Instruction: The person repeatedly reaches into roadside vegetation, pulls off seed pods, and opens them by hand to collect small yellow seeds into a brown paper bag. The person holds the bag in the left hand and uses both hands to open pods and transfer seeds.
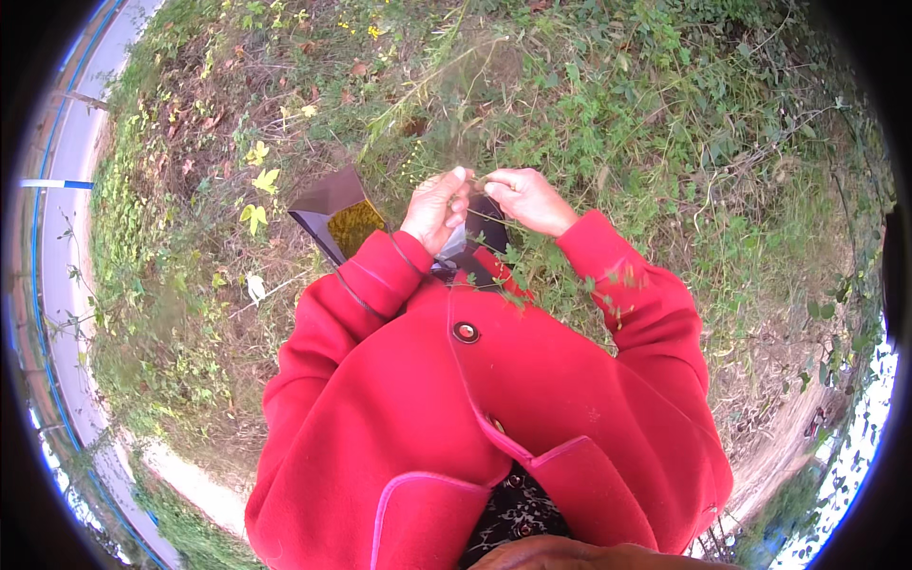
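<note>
Both my hands are close together in front of my red coat. My left hand [434, 210] has its fingers curled around a thin plant stem with small yellow flower heads [412, 167] at its upper end. My right hand [531, 199] pinches thin stem material between thumb and forefinger, just to the right of the left fingertips. Leafy green sprigs [527, 267] trail below, in front of the coat. A gift-type bag [324, 196] with a gold-coloured inside hangs by a dark cord [360, 296] from my left forearm. Its bottom is hidden by the sleeve.
Grass, weeds and dry stalks [613, 128] cover the ground. A long leafy stalk [420, 89] leans ahead of my hands. Pale yellow leaves [266, 180] stand left of the bag. A paved road [68, 206] with a blue-edged line runs along the far left.
</note>
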